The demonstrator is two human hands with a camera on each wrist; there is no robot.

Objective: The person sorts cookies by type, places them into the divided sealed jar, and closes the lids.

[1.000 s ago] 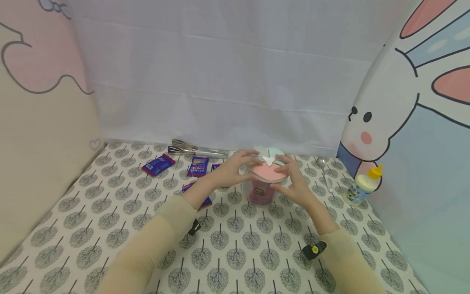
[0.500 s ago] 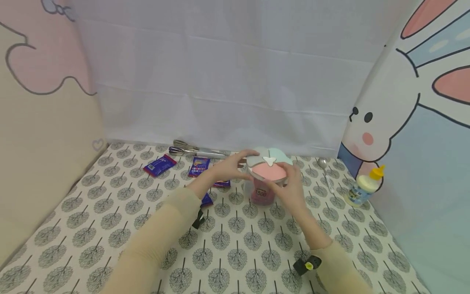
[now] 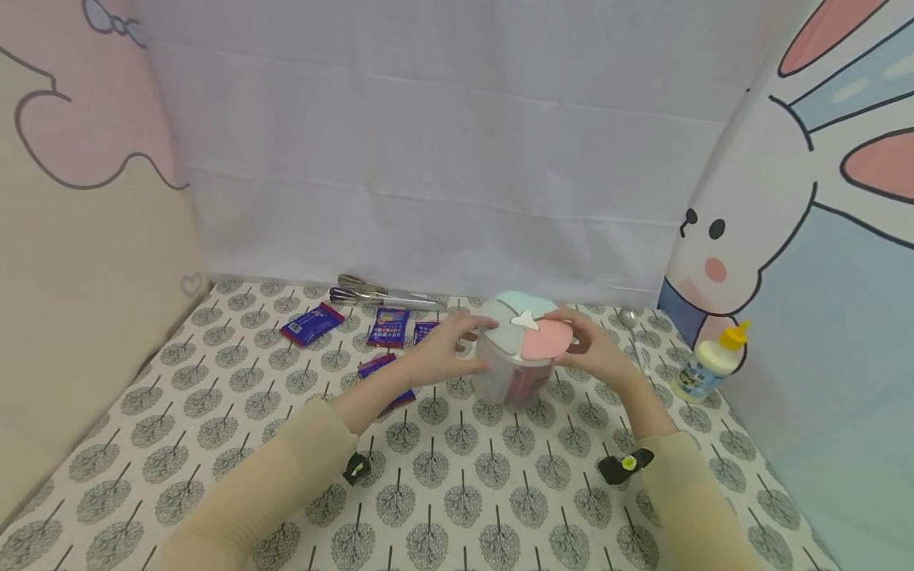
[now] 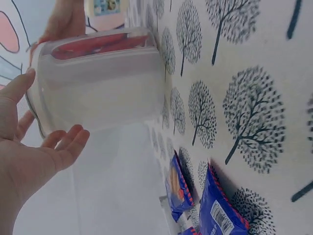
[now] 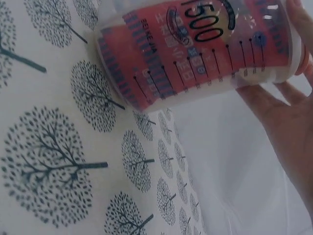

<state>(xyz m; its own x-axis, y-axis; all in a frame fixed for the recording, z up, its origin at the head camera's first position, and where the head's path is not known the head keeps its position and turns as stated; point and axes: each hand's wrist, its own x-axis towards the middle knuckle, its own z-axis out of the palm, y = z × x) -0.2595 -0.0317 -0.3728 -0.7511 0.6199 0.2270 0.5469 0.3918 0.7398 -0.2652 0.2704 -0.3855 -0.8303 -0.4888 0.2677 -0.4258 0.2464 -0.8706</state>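
Note:
A clear storage canister (image 3: 503, 385) stands on the patterned cloth, topped by a lid (image 3: 524, 321) with grey, mint and pink segments and a white centre piece. Inside lies a red-and-blue packet, seen through the wall with a scale and "1500" in the right wrist view (image 5: 195, 54). My left hand (image 3: 450, 349) curves round the lid's left side, its thumb against the rim in the left wrist view. At the right, my right hand (image 3: 596, 353) grips the lid's edge by the pink segment. Some fingertips are hidden behind the canister.
Several blue snack packets (image 3: 312, 323) lie left of the canister. Behind them are metal whisks (image 3: 357, 293). A spoon (image 3: 632, 327) and a yellow-capped squeeze bottle (image 3: 703, 369) are at the right. A white curtain (image 3: 428, 159) hangs along the back.
The canister has turned: the pink segment went from the front to the front right, and the "1500" mark went out of the head view. My right hand moved in to the front, then back right.

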